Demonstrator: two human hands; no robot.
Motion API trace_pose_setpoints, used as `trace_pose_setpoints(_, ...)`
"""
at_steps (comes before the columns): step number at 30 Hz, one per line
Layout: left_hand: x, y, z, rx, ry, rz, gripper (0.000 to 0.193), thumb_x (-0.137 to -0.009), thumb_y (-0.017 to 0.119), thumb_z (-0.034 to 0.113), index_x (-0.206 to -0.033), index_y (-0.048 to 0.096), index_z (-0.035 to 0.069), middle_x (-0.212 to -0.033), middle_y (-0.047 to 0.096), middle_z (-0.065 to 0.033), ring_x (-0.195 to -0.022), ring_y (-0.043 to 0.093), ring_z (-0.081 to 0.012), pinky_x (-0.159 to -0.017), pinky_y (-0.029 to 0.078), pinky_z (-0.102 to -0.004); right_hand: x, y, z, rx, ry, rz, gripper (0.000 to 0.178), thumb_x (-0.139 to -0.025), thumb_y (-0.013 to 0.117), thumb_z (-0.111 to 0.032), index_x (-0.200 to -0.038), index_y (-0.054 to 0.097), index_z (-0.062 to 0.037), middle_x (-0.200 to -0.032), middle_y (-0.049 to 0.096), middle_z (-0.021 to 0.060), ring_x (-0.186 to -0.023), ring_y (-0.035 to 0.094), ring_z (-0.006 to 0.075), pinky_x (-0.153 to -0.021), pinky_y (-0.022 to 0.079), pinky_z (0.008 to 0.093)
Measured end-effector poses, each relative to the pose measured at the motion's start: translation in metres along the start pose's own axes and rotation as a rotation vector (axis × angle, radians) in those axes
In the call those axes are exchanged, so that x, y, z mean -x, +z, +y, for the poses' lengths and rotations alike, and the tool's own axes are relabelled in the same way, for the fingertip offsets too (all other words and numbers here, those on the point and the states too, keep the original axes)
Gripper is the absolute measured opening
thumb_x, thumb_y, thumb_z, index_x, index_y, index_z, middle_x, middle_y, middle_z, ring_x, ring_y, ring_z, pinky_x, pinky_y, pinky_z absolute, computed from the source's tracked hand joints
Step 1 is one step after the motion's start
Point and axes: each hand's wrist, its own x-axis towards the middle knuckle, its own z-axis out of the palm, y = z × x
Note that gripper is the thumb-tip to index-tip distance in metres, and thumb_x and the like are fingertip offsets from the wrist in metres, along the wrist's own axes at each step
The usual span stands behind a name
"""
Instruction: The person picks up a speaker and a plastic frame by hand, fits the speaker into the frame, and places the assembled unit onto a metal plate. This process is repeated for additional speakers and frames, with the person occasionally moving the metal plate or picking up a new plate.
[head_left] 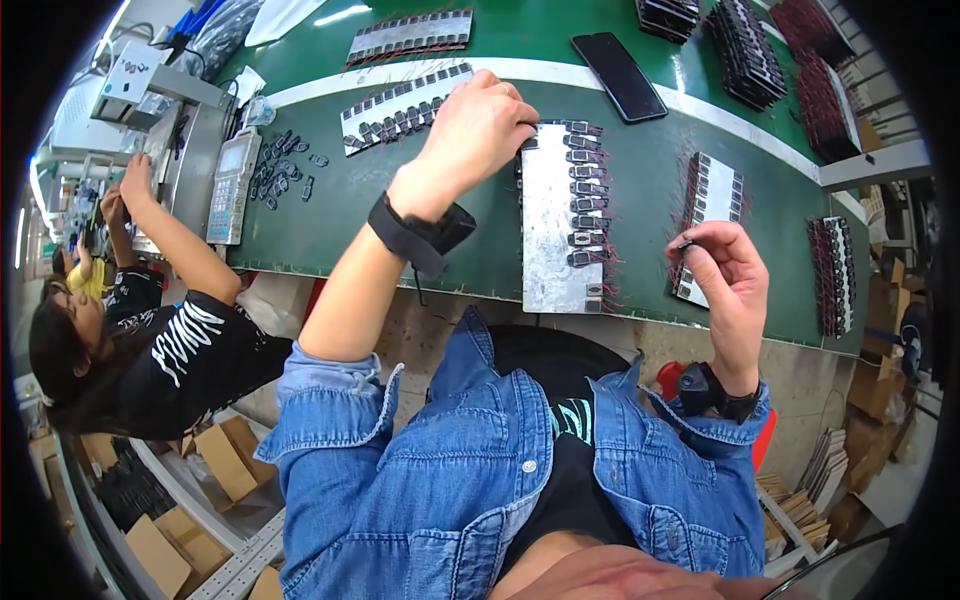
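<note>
A long silvery plate (550, 230) lies upright in front of me, a row of small black parts with thin red wires along its right side. At its upper left corner my left hand (475, 125) is closed, its fingertips on or beside a dark piece; what they grip is hidden. My right hand (728, 275) pinches a small black part (687, 245) between thumb and finger, above the lower end of another wired plate (715, 200). Beyond my left hand lies a tilted plate (375, 105) with black parts along its edges. Both wrists carry black straps.
A smartphone (620, 78) lies on the green table (450, 235). Left stand loose black parts (285, 170) and a grey keypad device (232, 190). Wired plates stack at far right (745, 55); one more (832, 275) lies near the right edge. A co-worker (170, 340) works at left.
</note>
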Motion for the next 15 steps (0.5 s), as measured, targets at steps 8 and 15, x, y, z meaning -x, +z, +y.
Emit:
trace_pose_setpoints(8,0.002,-0.004,0.002,-0.016,-0.037,-0.031,0.015,-0.083,0.071,0.019,-0.093,0.075,0.008,-0.094,0.071,-0.0066,-0.1,0.062,-0.0273,-0.087,0.052,-0.0392,-0.002,0.003,-0.001,0.046,0.133,-0.031,0.01,-0.097,0.057,-0.002,-0.107,0.06,-0.0003,-0.097,0.066,0.0056,-0.088,0.06,0.0107,-0.08,0.048,0.0244)
trace_pose_setpoints(15,0.113,-0.014,-0.096,-0.201,-0.457,0.388,0.028,-0.09,0.068,0.026,-0.11,0.07,0.007,-0.114,0.069,-0.0141,-0.119,0.057,-0.0364,-0.1,0.046,-0.0439,0.001,-0.02,0.014,0.05,0.04,-0.009,0.01,-0.097,0.056,0.0,-0.106,0.06,-0.0013,-0.097,0.064,0.0047,-0.089,0.06,0.0105,-0.083,0.047,0.0235)
